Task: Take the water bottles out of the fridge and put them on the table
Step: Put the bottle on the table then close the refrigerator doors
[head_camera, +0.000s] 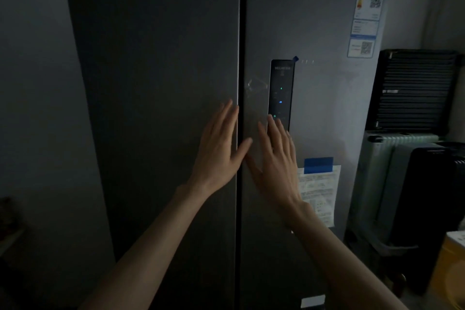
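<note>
We hold both hands flat-fingered at the closed fridge (156,58), left hand (218,148) on the left door, right hand (278,158) by the panel (281,88).

you have a single view, worn on your head, facing straight ahead at the closed double-door fridge (161,83) from close range. the doors fill most of the frame, your two forearms reach in from the bottom edge, and stacked suitcases (402,158) sit at the right margin.
</note>
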